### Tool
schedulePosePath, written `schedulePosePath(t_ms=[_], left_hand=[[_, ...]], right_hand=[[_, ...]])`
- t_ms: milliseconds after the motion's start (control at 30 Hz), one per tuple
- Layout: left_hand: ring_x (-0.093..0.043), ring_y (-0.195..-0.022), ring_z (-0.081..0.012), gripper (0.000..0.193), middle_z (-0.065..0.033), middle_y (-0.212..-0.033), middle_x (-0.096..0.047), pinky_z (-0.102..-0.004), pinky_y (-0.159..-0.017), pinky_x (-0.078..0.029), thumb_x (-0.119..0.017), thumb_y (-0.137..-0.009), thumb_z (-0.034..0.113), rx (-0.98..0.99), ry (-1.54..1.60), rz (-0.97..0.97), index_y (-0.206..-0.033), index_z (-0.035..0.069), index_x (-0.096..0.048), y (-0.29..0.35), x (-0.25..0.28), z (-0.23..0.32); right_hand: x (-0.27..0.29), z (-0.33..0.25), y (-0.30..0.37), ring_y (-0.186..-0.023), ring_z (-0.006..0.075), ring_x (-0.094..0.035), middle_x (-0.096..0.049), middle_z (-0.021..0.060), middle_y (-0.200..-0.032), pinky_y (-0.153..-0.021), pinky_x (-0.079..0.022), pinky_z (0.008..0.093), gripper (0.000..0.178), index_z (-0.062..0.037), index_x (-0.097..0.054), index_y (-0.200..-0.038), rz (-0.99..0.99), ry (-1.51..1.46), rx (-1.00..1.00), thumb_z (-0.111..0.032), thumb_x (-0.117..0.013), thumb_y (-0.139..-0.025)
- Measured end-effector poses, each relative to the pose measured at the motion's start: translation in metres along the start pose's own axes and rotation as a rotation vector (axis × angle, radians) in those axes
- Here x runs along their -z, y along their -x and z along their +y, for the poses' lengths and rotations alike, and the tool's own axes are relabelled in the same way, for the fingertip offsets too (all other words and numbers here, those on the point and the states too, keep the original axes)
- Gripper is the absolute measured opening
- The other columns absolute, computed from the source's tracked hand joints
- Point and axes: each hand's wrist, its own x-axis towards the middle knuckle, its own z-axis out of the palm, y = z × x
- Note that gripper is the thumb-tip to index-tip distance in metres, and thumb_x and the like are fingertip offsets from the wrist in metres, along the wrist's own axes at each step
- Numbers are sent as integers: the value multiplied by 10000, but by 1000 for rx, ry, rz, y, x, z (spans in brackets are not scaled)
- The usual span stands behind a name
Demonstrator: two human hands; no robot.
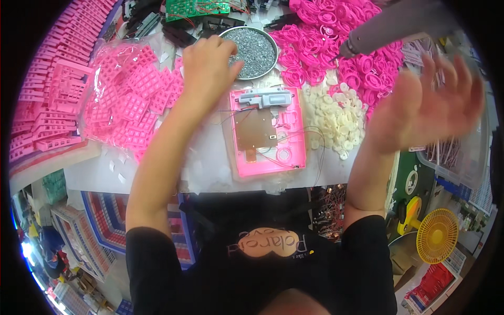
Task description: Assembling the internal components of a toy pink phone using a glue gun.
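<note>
My left hand [209,68] is at the left rim of a round metal dish [274,59] full of small silvery screws [254,50]. Its thumb and index finger are apart over the dish, and the other fingers are partly hidden. On the right my right hand [428,107] is raised, blurred, with fingers spread and nothing in it. Just beyond it hangs a grey powered screwdriver [388,32], tip to the left. Between my arms lies a pink plastic housing [268,167] holding a brown circuit board [254,128], a grey mechanism [265,98] and thin wires.
Pink grid-like parts [134,94] fill a clear bag at left, beside stacked pink frames [58,100]. Magenta rings [336,31] and cream discs [338,118] are heaped at right. A green circuit board [197,8] lies at the back. A yellow fan [437,236] stands lower right.
</note>
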Motion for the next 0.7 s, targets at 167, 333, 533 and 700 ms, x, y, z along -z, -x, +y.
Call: schedulePosePath(t_ms=[167,333,533,700], left_hand=[[-625,-883,-264,183,-46,-865,-661,-498,-856,-383,-712,-874,306,-87,-227,-15,-842,126,-724,-10,-13,-16],[-632,-902,-259,278,-40,-870,-702,-495,-872,-398,-664,-898,367,-115,-285,11,-761,140,-748,-22,-13,-18],[-613,-844,-237,154,-22,-805,-673,-464,-890,-351,-682,-882,247,-234,-117,124,-791,128,-718,-11,12,6],[-611,-832,-203,31,3,-785,-666,-440,-920,-319,-722,-844,157,-299,226,53,-849,128,-714,41,32,60]], right_hand=[[-39,16,-16,-839,176,-641,-660,96,-966,-755,-519,309,507,25,-519,-1304,-386,-847,-720,-136,-744,-879],[-47,16,-4,-896,244,-690,-670,123,-946,-805,-559,384,489,38,-493,-1325,-499,-599,-764,-131,-697,-913],[-50,3,7,-729,193,-614,-588,64,-764,-738,-534,388,313,34,-532,-1235,-284,-608,-773,-117,-589,-968],[-31,3,34,-602,149,-495,-491,19,-685,-692,-481,374,206,-59,-518,-1186,-314,-1011,-616,-132,-528,-994]])
